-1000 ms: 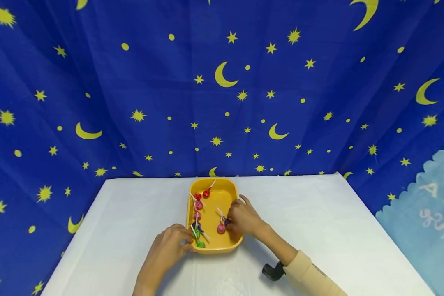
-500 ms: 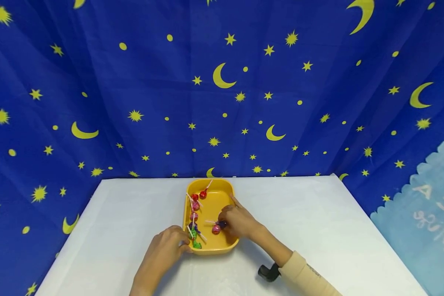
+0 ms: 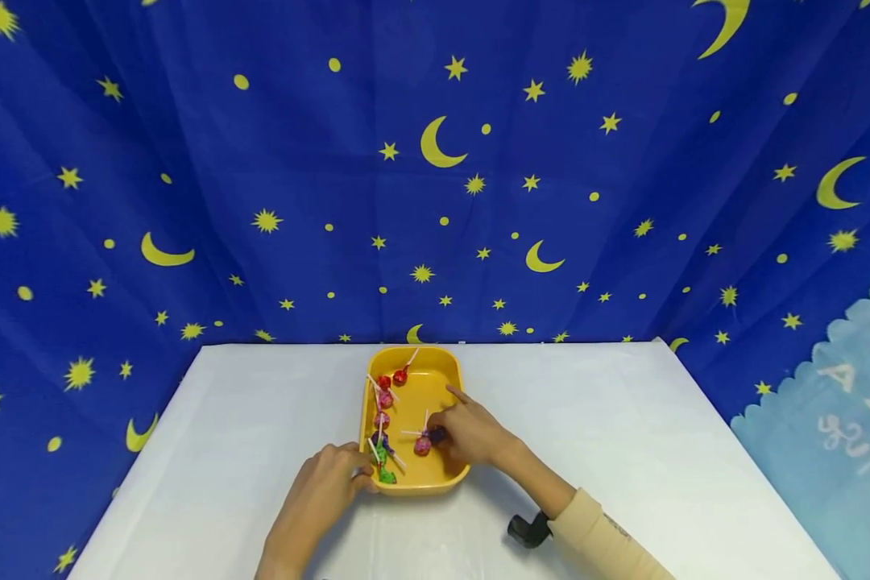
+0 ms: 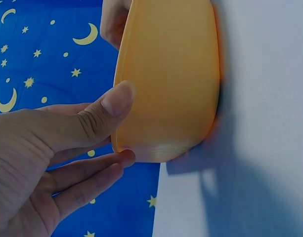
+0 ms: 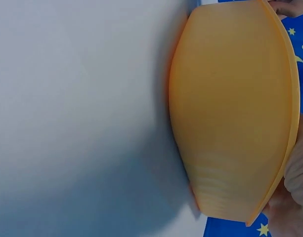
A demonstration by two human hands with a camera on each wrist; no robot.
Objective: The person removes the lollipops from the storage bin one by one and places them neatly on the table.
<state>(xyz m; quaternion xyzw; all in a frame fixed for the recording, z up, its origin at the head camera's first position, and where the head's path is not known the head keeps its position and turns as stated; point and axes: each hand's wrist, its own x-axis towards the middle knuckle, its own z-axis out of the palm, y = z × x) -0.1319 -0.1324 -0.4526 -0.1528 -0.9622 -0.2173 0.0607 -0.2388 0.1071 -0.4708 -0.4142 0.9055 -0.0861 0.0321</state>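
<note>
A yellow plastic tray (image 3: pixel 420 487) lies on the table with several wrapped lollipops in it. My left hand (image 3: pixel 322 487) holds its near left corner; in the left wrist view the thumb presses the tray's outer wall (image 4: pixel 171 74) just below the rim. Over the right side reaches my right hand (image 3: pixel 471 433), its fingertips pinching a dark purple lollipop (image 3: pixel 437 435). Right beside that one lies a pink lollipop (image 3: pixel 422 446). Along the left wall runs a row: red lollipop (image 3: pixel 400 376) at the far end, pink lollipop (image 3: pixel 382 420) midway, green lollipop (image 3: pixel 387 476) nearest.
A white cloth (image 3: pixel 275 387) covers the table. Behind it hangs a blue curtain (image 3: pixel 377 193) with yellow stars and moons. Something black and bent (image 3: pixel 528 532) shows beside the right sleeve (image 3: pixel 602 532). A light blue panel (image 3: pixel 834 419) is at the far right.
My right hand has moved slightly left inside the tray, and the purple and pink lollipops have shifted left with their sticks turned. The left hand stays on the tray's corner.
</note>
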